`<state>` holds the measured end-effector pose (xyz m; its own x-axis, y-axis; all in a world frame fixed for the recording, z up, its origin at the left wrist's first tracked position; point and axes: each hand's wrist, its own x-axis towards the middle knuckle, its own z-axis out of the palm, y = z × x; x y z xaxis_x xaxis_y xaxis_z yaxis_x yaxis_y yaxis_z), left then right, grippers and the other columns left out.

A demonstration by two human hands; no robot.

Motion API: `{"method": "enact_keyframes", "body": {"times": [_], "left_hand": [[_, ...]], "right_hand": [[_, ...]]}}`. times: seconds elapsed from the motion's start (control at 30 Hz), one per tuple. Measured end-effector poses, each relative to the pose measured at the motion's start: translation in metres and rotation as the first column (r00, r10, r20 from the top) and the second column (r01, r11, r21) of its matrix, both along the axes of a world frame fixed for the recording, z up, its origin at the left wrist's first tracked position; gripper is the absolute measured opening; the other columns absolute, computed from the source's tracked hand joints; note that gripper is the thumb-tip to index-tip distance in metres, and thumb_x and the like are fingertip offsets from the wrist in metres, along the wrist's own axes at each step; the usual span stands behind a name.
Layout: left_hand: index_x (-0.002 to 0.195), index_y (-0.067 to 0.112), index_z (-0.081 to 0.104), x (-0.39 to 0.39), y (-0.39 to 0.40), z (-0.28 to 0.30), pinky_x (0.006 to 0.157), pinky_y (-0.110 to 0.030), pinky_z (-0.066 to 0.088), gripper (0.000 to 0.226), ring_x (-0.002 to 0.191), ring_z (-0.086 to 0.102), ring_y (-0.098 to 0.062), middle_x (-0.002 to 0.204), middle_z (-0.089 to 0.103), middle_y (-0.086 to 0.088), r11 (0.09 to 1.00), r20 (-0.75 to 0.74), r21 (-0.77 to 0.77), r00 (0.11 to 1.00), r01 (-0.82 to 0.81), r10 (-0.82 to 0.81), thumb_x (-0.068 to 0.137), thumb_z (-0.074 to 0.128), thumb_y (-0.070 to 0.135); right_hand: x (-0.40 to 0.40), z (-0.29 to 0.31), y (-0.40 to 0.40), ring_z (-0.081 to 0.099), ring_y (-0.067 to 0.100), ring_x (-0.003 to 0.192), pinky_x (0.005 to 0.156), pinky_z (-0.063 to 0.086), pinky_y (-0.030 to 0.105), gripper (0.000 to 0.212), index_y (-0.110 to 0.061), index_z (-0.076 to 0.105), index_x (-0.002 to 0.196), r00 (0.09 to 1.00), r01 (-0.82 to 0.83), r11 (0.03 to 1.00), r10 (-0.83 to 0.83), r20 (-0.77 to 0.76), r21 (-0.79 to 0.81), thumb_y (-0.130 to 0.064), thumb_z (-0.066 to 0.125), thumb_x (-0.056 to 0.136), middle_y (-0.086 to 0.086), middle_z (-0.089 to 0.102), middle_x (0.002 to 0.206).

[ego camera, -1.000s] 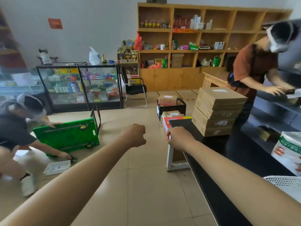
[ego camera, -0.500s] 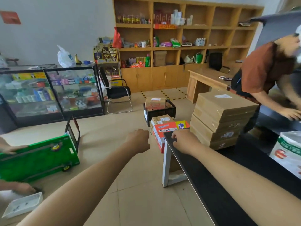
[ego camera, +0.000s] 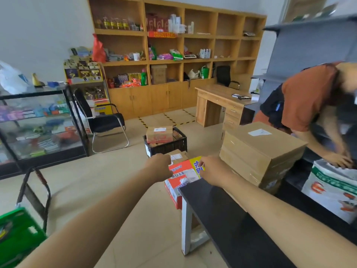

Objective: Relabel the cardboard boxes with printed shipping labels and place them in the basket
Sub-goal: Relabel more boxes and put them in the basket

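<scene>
Both my arms reach forward with curled fingers, and I see nothing held in either. My left hand (ego camera: 160,167) is at the left edge of a red, white and yellow printed box (ego camera: 184,176) beside the black table's end. My right hand (ego camera: 212,171) is at that box's yellow corner. Whether either touches it I cannot tell. Behind it is a brown cardboard box (ego camera: 176,156) with a white label. Farther back, a black basket (ego camera: 170,148) on the floor holds another labelled cardboard box (ego camera: 159,134). A stack of flat cardboard boxes (ego camera: 258,151) lies on the black table (ego camera: 231,219).
A person in an orange shirt (ego camera: 305,97) bends over a white sack (ego camera: 334,190) at the right. A black chair (ego camera: 100,120) and glass display case (ego camera: 38,124) stand left. A green trolley (ego camera: 17,235) is at lower left, a wooden desk (ego camera: 218,105) behind.
The view has swung right and moved forward. Both hands have come closer to the printed box. The green trolley and the crouching person have slid off to the left.
</scene>
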<state>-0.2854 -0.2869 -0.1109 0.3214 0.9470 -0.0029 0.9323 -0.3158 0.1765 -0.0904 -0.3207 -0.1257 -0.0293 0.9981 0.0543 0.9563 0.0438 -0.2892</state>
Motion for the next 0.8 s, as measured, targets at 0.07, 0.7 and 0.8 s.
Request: {"method": "enact_keyframes", "body": {"times": [0.07,0.7,0.8], "left_hand": [[0.119,0.019,0.059,0.013,0.038,0.0,0.067,-0.025,0.051,0.039,0.09,0.062,-0.016,0.109,0.065,0.0,0.998,0.003,0.011,0.998,0.064,-0.064,0.084,0.066,0.035],[0.112,0.018,0.063,0.262,0.229,0.029,0.083,-0.031,0.05,0.034,0.097,0.061,-0.019,0.108,0.066,-0.001,0.727,0.218,0.031,0.705,0.686,-0.675,0.082,0.066,0.035],[0.113,0.016,0.064,0.305,0.235,0.031,0.085,-0.032,0.049,0.034,0.101,0.061,-0.02,0.112,0.067,-0.003,0.699,0.238,0.036,0.673,0.714,-0.7,0.084,0.065,0.034]], "right_hand": [[0.009,0.0,0.027,0.055,0.023,0.106,0.08,0.044,0.03,0.022,-0.017,0.063,0.107,0.996,0.074,0.997,-0.074,-0.044,0.002,-0.014,0.054,0.087,0.005,0.062,0.114],[0.173,0.017,0.095,0.058,0.026,0.108,0.095,0.047,0.037,0.021,-0.017,0.07,0.101,0.652,0.755,0.64,-0.707,-0.272,0.146,-0.011,0.055,0.087,0.004,0.068,0.11],[0.209,0.013,0.09,0.058,0.025,0.106,0.093,0.049,0.041,0.02,-0.02,0.068,0.098,0.592,0.802,0.579,-0.742,-0.315,0.144,-0.01,0.056,0.086,0.003,0.068,0.107]]}}
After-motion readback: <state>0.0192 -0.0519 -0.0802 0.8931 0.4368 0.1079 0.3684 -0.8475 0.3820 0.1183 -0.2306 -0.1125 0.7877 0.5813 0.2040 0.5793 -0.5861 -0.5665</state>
